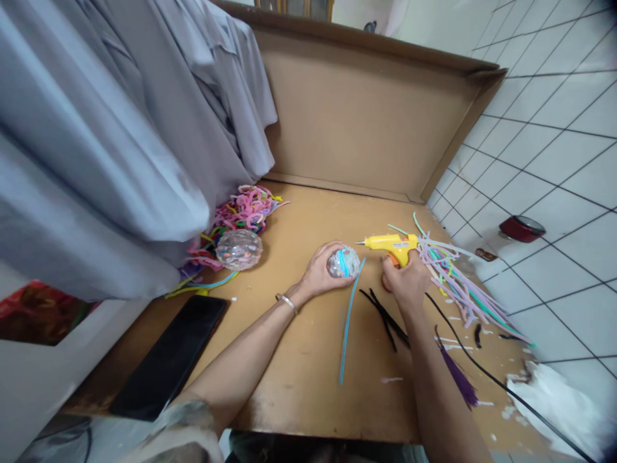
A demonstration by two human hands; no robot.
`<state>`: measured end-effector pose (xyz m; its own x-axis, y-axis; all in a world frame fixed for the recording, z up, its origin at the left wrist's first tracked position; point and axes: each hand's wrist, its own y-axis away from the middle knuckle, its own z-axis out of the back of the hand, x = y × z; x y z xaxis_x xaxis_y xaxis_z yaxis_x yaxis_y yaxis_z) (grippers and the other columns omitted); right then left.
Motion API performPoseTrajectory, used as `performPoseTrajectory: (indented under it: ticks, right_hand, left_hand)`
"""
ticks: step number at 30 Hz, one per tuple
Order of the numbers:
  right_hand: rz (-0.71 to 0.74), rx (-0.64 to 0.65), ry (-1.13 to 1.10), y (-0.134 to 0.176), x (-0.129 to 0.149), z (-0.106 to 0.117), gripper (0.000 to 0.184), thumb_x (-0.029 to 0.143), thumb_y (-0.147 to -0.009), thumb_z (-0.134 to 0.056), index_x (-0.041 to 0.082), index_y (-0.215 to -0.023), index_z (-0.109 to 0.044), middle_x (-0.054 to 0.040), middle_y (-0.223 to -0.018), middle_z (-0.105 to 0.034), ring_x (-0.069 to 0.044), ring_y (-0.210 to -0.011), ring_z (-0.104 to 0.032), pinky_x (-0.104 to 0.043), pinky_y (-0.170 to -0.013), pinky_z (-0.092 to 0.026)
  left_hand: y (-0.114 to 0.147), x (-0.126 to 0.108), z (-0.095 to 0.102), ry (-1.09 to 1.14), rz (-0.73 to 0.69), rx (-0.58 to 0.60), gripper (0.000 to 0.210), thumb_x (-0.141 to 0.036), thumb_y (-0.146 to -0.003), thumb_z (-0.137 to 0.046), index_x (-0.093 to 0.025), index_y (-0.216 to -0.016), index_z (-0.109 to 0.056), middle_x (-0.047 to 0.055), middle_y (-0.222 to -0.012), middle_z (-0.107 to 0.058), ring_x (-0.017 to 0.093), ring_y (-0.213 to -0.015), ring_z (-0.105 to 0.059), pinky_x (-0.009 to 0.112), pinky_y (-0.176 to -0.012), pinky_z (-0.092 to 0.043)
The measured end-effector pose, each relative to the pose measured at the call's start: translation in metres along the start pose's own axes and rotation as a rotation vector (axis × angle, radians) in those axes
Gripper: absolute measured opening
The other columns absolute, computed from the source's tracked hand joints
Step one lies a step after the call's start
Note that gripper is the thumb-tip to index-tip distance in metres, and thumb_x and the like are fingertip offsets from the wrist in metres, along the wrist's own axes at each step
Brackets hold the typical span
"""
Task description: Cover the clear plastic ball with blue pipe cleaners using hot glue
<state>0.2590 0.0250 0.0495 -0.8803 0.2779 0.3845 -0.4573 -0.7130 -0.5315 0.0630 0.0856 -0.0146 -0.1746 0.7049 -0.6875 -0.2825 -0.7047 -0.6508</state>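
Observation:
My left hand [322, 271] is closed around a clear round ball [343, 263] that has a bright blue strip across it. In my right hand [409, 278] is a yellow glue gun [391, 242], its nozzle pointing left toward the ball, with a gap between them. A blue pipe cleaner [348, 328] lies on the table just below the ball. Black pipe cleaners [384, 316] lie crossed between my two arms. Where the nozzle points on the ball, no glue can be made out.
Left: a second clear ball [240, 249], a pile of colourful pipe cleaners [248, 209], a black tablet-like slab [171, 357] and a grey curtain [144, 128]. Right: pastel pipe cleaners [457, 276], a purple tassel [457, 376], a black cord [482, 370], white plastic [559, 405]. Cardboard [366, 109] stands behind.

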Motion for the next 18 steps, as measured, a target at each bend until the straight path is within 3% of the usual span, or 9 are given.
performPoseTrajectory:
  ticks: [5, 8, 13, 18]
  right_hand:
    - [-0.180, 0.221, -0.014, -0.011, -0.013, -0.010, 0.049, 0.060, -0.083, -0.052, 0.014, -0.094, -0.065, -0.0141, -0.086, -0.070, -0.026, -0.076, -0.060, -0.031, -0.062, -0.035]
    - [-0.254, 0.313, 0.005, -0.012, -0.021, -0.018, 0.051, 0.058, -0.087, -0.049, 0.012, -0.101, -0.066, -0.0162, -0.092, -0.072, -0.028, -0.082, -0.063, -0.031, -0.066, -0.038]
    - [-0.280, 0.341, 0.066, -0.010, -0.031, -0.029, 0.045, 0.045, -0.094, -0.045, 0.010, -0.114, -0.063, -0.0185, -0.105, -0.071, -0.028, -0.094, -0.066, -0.032, -0.072, -0.042]
    - [-0.260, 0.345, 0.082, -0.007, -0.037, -0.035, 0.039, 0.038, -0.094, -0.047, 0.007, -0.111, -0.065, -0.0192, -0.105, -0.070, -0.027, -0.098, -0.065, -0.032, -0.077, -0.044]
  left_hand:
    - [0.001, 0.004, 0.000, 0.009, -0.023, -0.004, 0.064, -0.038, -0.063, -0.084, -0.022, -0.119, -0.056, 0.012, -0.127, -0.062, 0.030, -0.123, -0.059, 0.052, -0.107, -0.048]
    - [0.001, 0.006, 0.000, 0.010, -0.032, -0.008, 0.063, -0.037, -0.064, -0.084, -0.023, -0.119, -0.056, 0.012, -0.127, -0.062, 0.030, -0.123, -0.059, 0.052, -0.107, -0.048]
    - [0.001, 0.010, 0.000, -0.005, -0.028, -0.004, 0.064, -0.037, -0.062, -0.085, -0.025, -0.119, -0.058, 0.011, -0.126, -0.063, 0.030, -0.120, -0.060, 0.052, -0.106, -0.049]
    - [0.000, 0.008, 0.001, -0.015, -0.029, -0.005, 0.063, -0.039, -0.063, -0.084, -0.021, -0.117, -0.058, 0.013, -0.126, -0.063, 0.030, -0.120, -0.060, 0.050, -0.105, -0.049]
